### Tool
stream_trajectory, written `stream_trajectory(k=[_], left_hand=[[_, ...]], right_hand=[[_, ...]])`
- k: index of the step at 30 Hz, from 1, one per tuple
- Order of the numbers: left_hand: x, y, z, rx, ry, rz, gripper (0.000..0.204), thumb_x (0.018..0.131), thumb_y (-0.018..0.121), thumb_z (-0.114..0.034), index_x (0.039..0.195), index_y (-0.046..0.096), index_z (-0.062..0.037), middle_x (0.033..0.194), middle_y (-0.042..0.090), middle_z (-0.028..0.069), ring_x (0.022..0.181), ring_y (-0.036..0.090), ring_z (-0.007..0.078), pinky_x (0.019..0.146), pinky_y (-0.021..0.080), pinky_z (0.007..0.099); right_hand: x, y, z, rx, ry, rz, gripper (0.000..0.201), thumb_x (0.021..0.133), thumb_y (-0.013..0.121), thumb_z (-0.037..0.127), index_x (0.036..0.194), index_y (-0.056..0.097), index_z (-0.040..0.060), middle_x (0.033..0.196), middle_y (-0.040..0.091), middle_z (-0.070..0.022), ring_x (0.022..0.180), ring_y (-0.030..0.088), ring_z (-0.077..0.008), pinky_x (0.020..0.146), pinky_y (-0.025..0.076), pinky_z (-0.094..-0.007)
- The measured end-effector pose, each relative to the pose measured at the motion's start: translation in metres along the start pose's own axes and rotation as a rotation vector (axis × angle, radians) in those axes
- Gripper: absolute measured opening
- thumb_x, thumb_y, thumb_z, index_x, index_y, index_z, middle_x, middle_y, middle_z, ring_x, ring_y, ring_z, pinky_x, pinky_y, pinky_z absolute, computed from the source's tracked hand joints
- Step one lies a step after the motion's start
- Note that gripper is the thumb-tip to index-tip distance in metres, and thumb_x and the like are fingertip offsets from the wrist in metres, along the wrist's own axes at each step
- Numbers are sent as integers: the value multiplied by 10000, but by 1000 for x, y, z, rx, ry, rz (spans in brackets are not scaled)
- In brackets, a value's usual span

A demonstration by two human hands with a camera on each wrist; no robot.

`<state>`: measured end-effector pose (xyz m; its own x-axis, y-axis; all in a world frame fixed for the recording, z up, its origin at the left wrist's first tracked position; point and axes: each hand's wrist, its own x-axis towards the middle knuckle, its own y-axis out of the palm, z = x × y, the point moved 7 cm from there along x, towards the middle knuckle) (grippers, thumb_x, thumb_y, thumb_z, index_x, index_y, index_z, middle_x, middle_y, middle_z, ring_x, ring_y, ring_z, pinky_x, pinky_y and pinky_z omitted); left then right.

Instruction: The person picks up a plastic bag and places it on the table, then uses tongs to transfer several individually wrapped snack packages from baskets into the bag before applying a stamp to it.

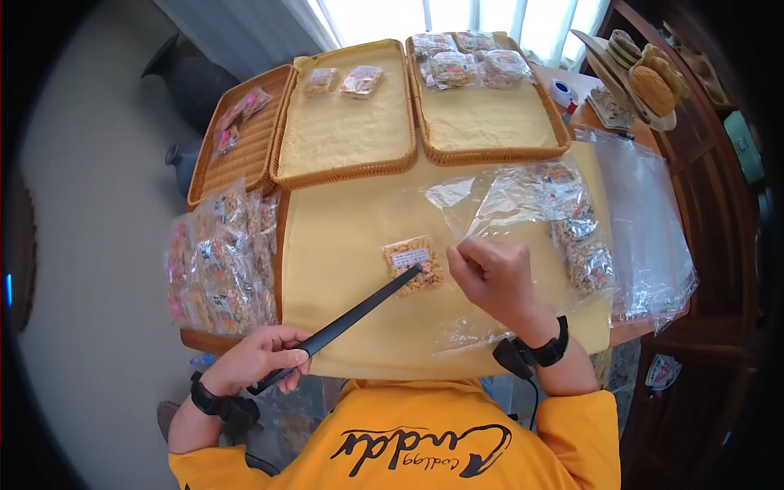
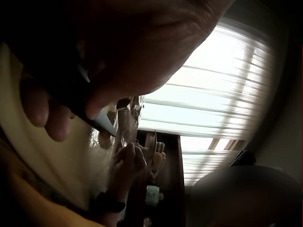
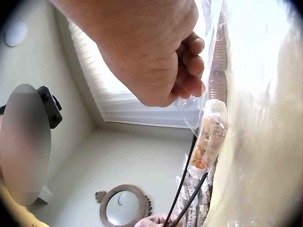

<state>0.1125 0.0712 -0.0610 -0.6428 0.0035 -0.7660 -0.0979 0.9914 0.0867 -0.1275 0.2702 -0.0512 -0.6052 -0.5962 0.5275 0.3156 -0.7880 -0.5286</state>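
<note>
My left hand (image 1: 265, 359) grips long black tongs (image 1: 343, 323) near their closed end, thumb on top. Two arms of the tongs spread apart in the right wrist view, and their tips reach the snack packet (image 3: 208, 142). This clear packet, filled with pale puffed pieces and bearing a white label, lies on the yellow cloth in the head view. My right hand (image 1: 494, 273) is just right of the packet, its fingers curled and pinching a clear plastic bag (image 1: 510, 200) that stretches toward the back. In the left wrist view, my left hand (image 2: 142, 52) is dark and close.
Three wicker trays (image 1: 343, 173) stand along the back, holding some packets. Bagged packets (image 1: 220, 261) pile up at the left edge, with more packets (image 1: 590, 265) on the right. Flat clear bags (image 1: 645, 237) lie at the far right. A tape roll (image 1: 562, 92) sits behind them.
</note>
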Motion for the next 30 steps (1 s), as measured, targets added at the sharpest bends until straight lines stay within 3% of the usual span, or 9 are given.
stream_trajectory(k=[10,12,17,22,26,30], left_hand=[[64,8,-92,416,-33,161,273,964,563,-125,1189,580,29,801,604,8,605,581,85,561,488,230],[78,10,-115,526,-14,152,274,965,567,-135,1188,587,22,809,611,10,604,577,83,562,488,233],[89,-6,-160,704,137,34,304,937,606,-139,1196,601,21,800,622,-4,610,576,63,543,488,222],[54,-19,-130,515,37,-17,319,932,618,-135,1202,595,33,774,615,-9,589,565,50,524,473,210],[33,-10,-90,298,-109,73,367,952,609,-154,1260,556,37,820,612,-2,616,562,52,539,465,204],[44,13,-65,210,-163,149,313,959,592,-156,1202,568,39,855,640,27,627,595,78,550,488,213]], right_hand=[[1,-2,-2,45,20,-3,245,807,676,77,636,501,65,528,497,-100,480,544,-283,445,412,-359],[2,-2,0,32,-23,13,238,798,679,19,633,510,49,507,472,-80,434,509,-228,432,388,-319],[1,-1,-3,17,-50,-12,251,793,678,31,618,500,60,501,472,-78,442,523,-238,441,405,-331],[0,1,-4,-5,-59,1,251,784,681,41,609,504,75,500,474,-64,448,529,-231,444,416,-334],[-2,4,-5,-24,-53,2,225,794,678,98,642,512,94,504,509,-67,455,550,-236,438,423,-342],[-2,2,-2,-8,-64,-9,249,778,687,48,611,505,79,498,472,-59,451,520,-230,438,405,-343]])
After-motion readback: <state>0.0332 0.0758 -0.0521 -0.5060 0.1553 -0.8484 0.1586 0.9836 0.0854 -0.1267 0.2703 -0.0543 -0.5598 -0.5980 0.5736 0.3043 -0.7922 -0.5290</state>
